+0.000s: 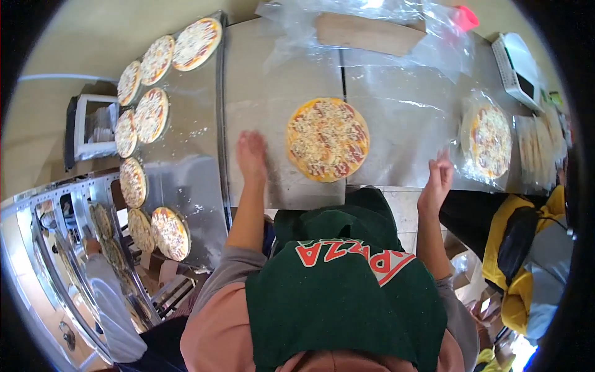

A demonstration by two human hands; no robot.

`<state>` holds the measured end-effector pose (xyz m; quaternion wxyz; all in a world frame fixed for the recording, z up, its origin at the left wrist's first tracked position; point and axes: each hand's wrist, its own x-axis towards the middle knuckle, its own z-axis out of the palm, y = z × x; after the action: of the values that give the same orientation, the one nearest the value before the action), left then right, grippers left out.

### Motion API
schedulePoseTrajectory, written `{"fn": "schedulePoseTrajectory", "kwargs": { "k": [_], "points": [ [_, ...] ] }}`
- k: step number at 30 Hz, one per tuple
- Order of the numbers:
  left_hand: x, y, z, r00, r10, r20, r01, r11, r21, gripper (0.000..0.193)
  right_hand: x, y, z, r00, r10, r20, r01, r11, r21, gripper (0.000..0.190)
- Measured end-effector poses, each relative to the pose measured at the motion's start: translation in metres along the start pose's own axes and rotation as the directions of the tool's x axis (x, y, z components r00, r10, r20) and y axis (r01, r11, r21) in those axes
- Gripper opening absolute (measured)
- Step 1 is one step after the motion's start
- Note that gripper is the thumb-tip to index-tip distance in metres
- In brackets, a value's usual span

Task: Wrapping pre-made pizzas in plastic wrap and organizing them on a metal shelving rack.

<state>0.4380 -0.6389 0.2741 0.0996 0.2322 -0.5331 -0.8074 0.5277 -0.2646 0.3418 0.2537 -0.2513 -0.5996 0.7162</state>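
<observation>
A pizza topped with shredded cheese and sliced meat (327,139) lies flat on the metal table (395,162) in front of me. To its left my left hand (252,153) is held above the table, somewhat blurred, with its fingers extended and nothing in it. My right hand (439,174) is near the table's front edge, its fingers curled; clear plastic seems to be at its fingertips, but a firm hold cannot be made out. Just beyond that hand, a pizza in clear plastic film (490,142) lies at the right.
Several unwrapped pizzas (151,115) lie on the left metal table (195,186). Clear plastic sheets and a cardboard piece (369,33) are at the back. A white basket (513,74) and upright wrapped items (537,149) stand right. People are at both sides, one reaching towards a rack (69,186).
</observation>
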Motion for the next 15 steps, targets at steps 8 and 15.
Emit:
{"fn": "schedulePoseTrajectory", "kwargs": {
  "k": [8,15],
  "points": [
    [-0.044,0.04,-0.074,0.983,0.099,-0.151,-0.018,0.884,0.467,0.064,-0.089,0.002,0.189,0.344,-0.223,0.912,0.828,0.53,-0.182,0.015],
    [-0.069,0.039,-0.079,0.892,-0.417,-0.176,0.391,0.906,-0.164,0.072,-0.124,0.069,0.208,0.047,0.056,0.997,0.955,0.29,-0.062,0.023]
  ]
}}
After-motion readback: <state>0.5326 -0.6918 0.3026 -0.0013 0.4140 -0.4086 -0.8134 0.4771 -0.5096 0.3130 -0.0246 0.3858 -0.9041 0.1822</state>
